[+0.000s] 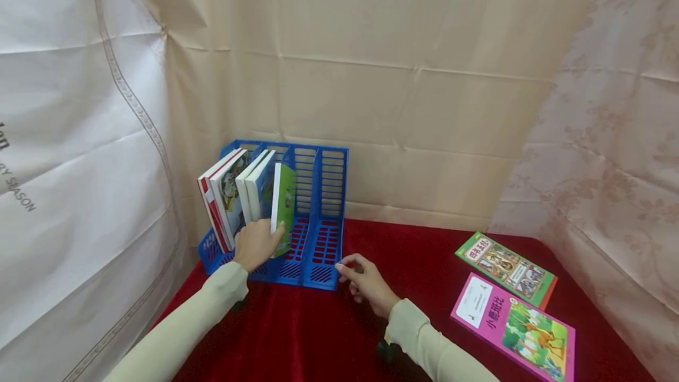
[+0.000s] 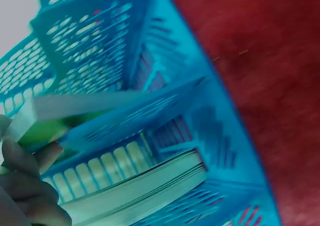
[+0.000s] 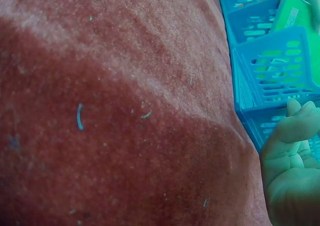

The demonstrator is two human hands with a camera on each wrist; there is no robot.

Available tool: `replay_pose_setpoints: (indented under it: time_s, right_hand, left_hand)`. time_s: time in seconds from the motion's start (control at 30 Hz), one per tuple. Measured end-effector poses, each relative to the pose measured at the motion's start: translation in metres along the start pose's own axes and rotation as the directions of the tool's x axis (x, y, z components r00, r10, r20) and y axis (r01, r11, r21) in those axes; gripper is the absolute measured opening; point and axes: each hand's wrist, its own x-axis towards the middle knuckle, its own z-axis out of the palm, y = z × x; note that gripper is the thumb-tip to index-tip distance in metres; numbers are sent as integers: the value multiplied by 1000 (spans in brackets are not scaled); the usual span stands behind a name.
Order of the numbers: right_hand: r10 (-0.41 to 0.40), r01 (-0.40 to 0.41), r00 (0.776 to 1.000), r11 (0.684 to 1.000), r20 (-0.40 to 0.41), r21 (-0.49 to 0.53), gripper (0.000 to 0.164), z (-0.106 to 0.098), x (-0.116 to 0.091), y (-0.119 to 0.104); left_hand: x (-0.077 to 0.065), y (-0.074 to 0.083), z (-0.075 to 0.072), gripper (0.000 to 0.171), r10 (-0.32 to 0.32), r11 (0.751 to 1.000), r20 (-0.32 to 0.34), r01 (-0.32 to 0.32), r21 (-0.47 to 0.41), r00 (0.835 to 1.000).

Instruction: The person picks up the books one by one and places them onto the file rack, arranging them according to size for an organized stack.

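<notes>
My left hand (image 1: 257, 244) grips a green book (image 1: 287, 202) by its lower front edge, thumb on the green cover. The book stands upright in a middle compartment of a blue file rack (image 1: 326, 221); in the left wrist view the pale page edge (image 2: 80, 104) lies beside a divider. My right hand (image 1: 369, 283) is at the rack's front right corner, thumb and forefinger pinching the side wall's edge. In the right wrist view, that hand's curled fingers (image 3: 300, 128) overlap the end compartment.
Left of the green book, blue-covered books (image 1: 261, 184) and red-and-white books (image 1: 225, 199) lean in the rack. A pink book (image 1: 517, 326) and a green-bordered book (image 1: 507, 268) lie on the red cloth (image 1: 392, 240) at the right. Cream curtain (image 1: 371, 75) hangs behind.
</notes>
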Motion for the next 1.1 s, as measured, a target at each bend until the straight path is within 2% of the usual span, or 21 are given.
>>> replay_pose_setpoints:
  time_s: [0.13,0.27,0.37,0.47,0.57,0.7,0.87,1.0,1.1]
  right_hand:
    - [-6,6,1000,1000,17,6,39,0,-1,-1]
    - [-16,16,1000,1000,19,2,40,0,-3,-2]
    - [-14,14,1000,1000,7,-7,39,-1,-4,-1]
    - [-9,9,1000,1000,12,-10,40,-3,-4,0]
    - [-15,16,1000,1000,12,-9,41,-5,-4,1]
    - [-12,12,1000,1000,7,-17,41,-5,-3,3]
    - [7,-6,1000,1000,18,-25,41,-5,-2,4]
    - [0,1,1000,1000,13,-25,41,-6,-1,2]
    - [1,-1,1000,1000,18,-20,41,-6,1,1]
  left_hand:
    - [17,5,-12,48,-29,999,7,30,-38,1000]
    - [31,11,-23,47,-25,998,41,28,-49,999]
    - [36,16,-29,46,-33,997,118,41,-65,992]
    - [38,19,-33,45,-46,996,218,62,-67,975]
    - [37,22,-35,44,-10,997,267,30,-71,964]
    - [30,21,-30,42,30,996,261,-5,-93,965]
    - [20,20,-19,39,17,994,215,8,-113,976]
    - [25,19,-11,39,11,991,155,10,-132,988]
    - [31,13,-5,38,-23,989,162,46,-139,987]
